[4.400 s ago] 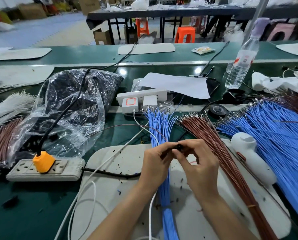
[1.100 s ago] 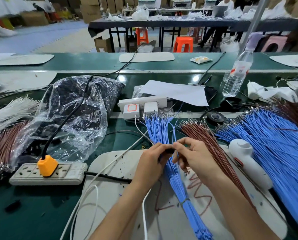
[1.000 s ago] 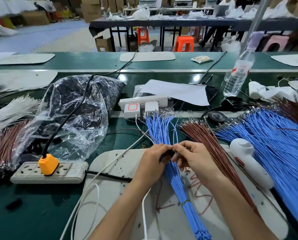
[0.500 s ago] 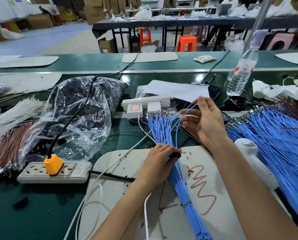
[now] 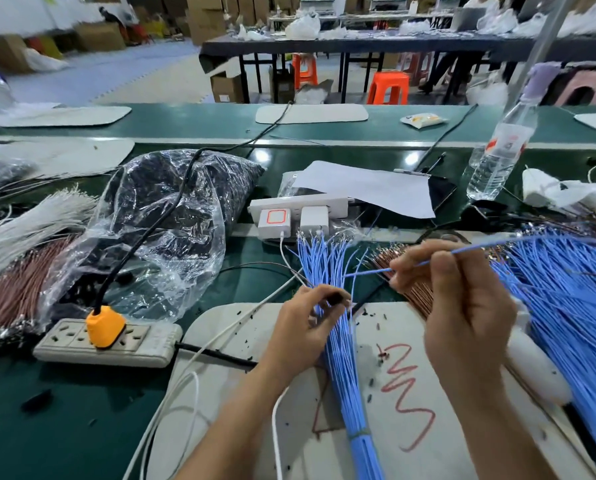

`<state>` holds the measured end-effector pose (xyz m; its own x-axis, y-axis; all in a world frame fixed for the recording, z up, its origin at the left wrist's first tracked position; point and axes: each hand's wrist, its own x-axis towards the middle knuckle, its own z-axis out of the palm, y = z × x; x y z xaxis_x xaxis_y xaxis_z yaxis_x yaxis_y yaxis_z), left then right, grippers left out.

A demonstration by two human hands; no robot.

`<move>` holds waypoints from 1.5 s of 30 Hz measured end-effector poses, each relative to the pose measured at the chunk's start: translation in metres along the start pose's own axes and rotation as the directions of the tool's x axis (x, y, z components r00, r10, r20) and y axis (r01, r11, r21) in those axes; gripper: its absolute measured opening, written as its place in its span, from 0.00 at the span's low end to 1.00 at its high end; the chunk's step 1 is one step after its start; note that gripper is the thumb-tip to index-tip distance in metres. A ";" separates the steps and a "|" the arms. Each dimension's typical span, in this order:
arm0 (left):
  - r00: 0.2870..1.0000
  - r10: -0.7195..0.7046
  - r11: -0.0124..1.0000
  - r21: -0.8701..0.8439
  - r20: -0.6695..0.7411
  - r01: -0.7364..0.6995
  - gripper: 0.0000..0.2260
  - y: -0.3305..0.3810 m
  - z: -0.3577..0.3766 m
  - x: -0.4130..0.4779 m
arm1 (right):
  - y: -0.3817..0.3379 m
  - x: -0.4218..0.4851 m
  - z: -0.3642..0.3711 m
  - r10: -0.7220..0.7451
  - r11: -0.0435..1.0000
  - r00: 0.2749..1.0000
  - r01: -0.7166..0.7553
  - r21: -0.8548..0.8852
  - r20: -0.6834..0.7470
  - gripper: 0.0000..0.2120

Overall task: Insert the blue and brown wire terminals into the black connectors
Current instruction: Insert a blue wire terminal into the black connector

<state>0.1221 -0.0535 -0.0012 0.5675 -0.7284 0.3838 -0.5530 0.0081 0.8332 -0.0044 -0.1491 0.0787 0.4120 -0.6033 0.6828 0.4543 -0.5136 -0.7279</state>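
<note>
My left hand (image 5: 307,327) pinches a small black connector (image 5: 334,298) just above a tied bundle of blue wires (image 5: 338,341) lying on the white mat (image 5: 241,348). My right hand (image 5: 463,306) is raised to the right and pinches a single blue wire (image 5: 369,271), whose tip points left toward the connector with a gap between them. A fan of brown wires (image 5: 414,289) lies behind my right hand. A large pile of blue wires (image 5: 566,299) spreads at the right.
A clear bag of black parts (image 5: 158,230) sits at the left, with a grey power strip and orange plug (image 5: 104,327) in front. White chargers (image 5: 291,216), paper and a water bottle (image 5: 497,157) stand behind. Brown and white wire bundles (image 5: 19,258) lie far left.
My right hand left the connector, lifted away to the right, and now holds one blue wire pointed back toward the connector. My left hand stayed on the connector.
</note>
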 end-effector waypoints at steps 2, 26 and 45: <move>0.998 0.025 1.000 0.019 -0.054 -0.024 0.09 0.000 0.000 0.000 | 0.012 -0.013 0.005 0.012 0.999 0.998 -0.014 -0.038 -0.061 0.10; 0.994 0.090 0.985 0.153 -0.070 -0.078 0.12 -0.001 0.001 0.002 | 0.039 -0.041 0.004 -0.193 0.928 0.979 0.205 -0.311 0.067 0.12; 0.962 0.273 0.865 0.437 0.001 -0.246 0.14 -0.007 0.004 0.001 | 0.047 -0.038 0.000 -0.103 0.901 0.976 0.174 -0.397 0.193 0.04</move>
<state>0.1236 -0.0573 -0.0082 0.3947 -0.6990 0.5964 -0.8846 -0.1135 0.4524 0.0011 -0.1502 0.0182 0.5077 -0.4180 0.7534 0.1670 -0.8101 -0.5620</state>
